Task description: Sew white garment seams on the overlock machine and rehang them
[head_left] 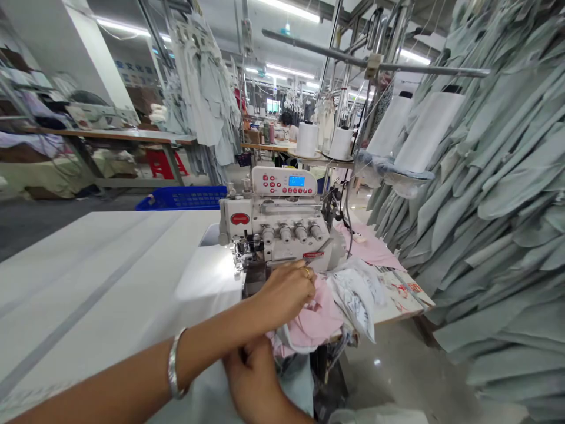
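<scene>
An overlock sewing machine [282, 221] with a lit blue display stands in front of me, its lamp shining on the needle area. My left hand [289, 291], with a ring on a finger and a bangle at the wrist, reaches across to the machine's right front. Its fingers are curled on a bunched pink cloth [315, 318]. Below and partly behind that forearm is my right hand [256, 377], closed near the lower left edge of the pink cloth; what its fingers hold is hidden. A white printed cloth [357, 297] lies against the pink one, draping over the table edge.
The white sewing table [88, 282] extends left. White thread cones [430, 129] stand at upper right. Grey-green garment pieces [507, 235] hang densely along the right. A blue basket [180, 199] sits behind the table, and another pink cloth [375, 247] lies right of the machine.
</scene>
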The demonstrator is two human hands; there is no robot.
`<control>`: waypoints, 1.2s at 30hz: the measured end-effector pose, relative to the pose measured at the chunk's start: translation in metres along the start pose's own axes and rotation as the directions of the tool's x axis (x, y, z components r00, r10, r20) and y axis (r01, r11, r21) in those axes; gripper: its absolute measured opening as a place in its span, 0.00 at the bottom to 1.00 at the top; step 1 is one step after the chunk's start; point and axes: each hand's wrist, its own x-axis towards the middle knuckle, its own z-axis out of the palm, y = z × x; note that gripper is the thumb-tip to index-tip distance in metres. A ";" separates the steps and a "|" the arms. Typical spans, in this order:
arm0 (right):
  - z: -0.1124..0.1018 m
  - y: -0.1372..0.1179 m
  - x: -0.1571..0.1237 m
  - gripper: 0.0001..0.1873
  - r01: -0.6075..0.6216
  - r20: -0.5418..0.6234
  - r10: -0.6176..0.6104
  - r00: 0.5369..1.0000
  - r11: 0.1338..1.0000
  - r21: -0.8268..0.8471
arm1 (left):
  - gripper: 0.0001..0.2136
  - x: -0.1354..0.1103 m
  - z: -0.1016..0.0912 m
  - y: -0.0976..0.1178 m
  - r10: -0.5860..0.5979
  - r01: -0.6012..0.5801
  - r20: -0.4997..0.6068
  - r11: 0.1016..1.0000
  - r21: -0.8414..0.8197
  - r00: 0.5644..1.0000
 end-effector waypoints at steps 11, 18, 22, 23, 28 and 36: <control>0.000 -0.001 0.001 0.11 -0.033 0.006 0.033 0.999 0.999 -0.022 | 0.03 -0.002 0.005 -0.003 -0.013 0.014 -0.053 1.000 0.011 0.998; 0.003 -0.003 -0.001 0.11 0.004 -0.020 -0.002 1.000 0.996 0.089 | 0.05 0.003 0.021 -0.003 -0.003 0.014 -0.085 0.992 0.123 0.996; 0.001 0.002 -0.002 0.13 -0.059 -0.013 0.060 0.998 0.998 0.020 | 0.08 0.003 0.015 -0.007 0.036 -0.025 -0.075 0.989 0.148 0.997; 0.001 0.003 -0.002 0.14 -0.064 -0.019 0.064 0.998 0.998 0.008 | 0.08 0.002 0.013 -0.007 0.050 -0.040 -0.064 0.988 0.149 0.997; 0.000 0.003 -0.002 0.12 -0.042 0.000 0.042 0.999 0.999 -0.020 | 0.08 -0.001 0.006 -0.005 0.053 -0.047 -0.040 0.992 0.120 0.998; -0.009 0.001 -0.010 0.12 0.063 0.032 -0.055 0.998 0.939 -0.337 | 0.07 -0.035 -0.033 -0.016 0.003 -0.051 -0.328 0.989 -0.136 0.945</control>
